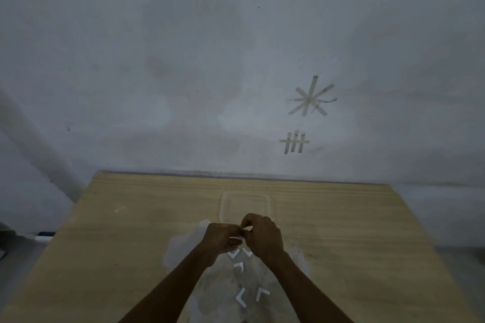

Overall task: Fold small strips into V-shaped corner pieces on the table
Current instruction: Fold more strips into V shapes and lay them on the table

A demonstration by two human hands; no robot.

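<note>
Folding a small strip (235,237) over the middle of the table (341,231).
Pinching it between left grip (220,238) and right grip (265,236); next, probably pressing a firm crease, then setting down beside finished V-pieces (241,296).

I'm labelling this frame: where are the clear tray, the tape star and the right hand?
Clear tray (222,206): head view, left rim.
Tape star (309,99): head view, centre where the strips cross.
Right hand (263,236): head view, back of the hand.
</note>
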